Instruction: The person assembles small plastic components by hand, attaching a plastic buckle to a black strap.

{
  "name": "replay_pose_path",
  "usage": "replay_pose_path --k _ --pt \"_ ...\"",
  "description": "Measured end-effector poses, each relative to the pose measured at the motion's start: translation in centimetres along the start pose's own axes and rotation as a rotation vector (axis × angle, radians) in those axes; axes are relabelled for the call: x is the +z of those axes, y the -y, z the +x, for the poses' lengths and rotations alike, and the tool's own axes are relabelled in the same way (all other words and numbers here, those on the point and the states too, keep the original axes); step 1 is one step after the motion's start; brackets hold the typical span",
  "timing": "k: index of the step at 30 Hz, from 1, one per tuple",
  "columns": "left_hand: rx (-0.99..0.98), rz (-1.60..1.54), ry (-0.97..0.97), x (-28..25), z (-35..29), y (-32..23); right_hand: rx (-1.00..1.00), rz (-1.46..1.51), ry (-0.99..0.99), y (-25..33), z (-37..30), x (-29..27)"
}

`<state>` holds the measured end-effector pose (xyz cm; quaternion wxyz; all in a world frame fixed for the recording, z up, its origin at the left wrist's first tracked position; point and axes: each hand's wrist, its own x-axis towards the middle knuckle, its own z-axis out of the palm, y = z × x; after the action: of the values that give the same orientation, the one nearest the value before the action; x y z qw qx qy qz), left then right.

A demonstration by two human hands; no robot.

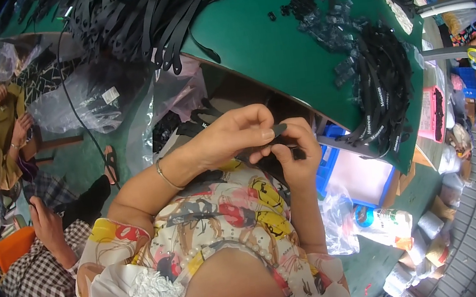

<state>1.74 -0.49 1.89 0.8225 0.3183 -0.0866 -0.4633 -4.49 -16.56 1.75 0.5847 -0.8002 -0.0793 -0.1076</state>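
In front of my chest, my left hand (239,132) is closed, with thumb and fingertips pinching the end of a black strap (278,130). Close against it, my right hand (299,151) is curled shut on the same strap. A dark bit shows between the right thumb and fingers, too small to make out. Beyond my hands is the green tabletop (259,33). A heap of black looped straps (156,16) hangs over its left edge. On its right part lies a bundle of black lanyards with white print (382,89).
Clear plastic pieces and small black parts (326,19) are scattered on the table. Below it stand blue-rimmed trays (366,175). A pink bin (433,114) is at the right. Other people sit at the left, one in a checked garment (41,285). A plastic bag (84,102) lies behind them.
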Motion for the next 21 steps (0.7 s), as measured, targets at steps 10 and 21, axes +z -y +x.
replay_pose_path --k 10,21 --pt "0.006 -0.179 0.061 -0.6 -0.3 0.8 0.144 0.684 -0.042 0.7 -0.2 1.4" --pt "-0.034 0.022 -0.039 -0.7 -0.1 0.1 -0.052 -0.022 -0.047 0.2 0.5 0.2"
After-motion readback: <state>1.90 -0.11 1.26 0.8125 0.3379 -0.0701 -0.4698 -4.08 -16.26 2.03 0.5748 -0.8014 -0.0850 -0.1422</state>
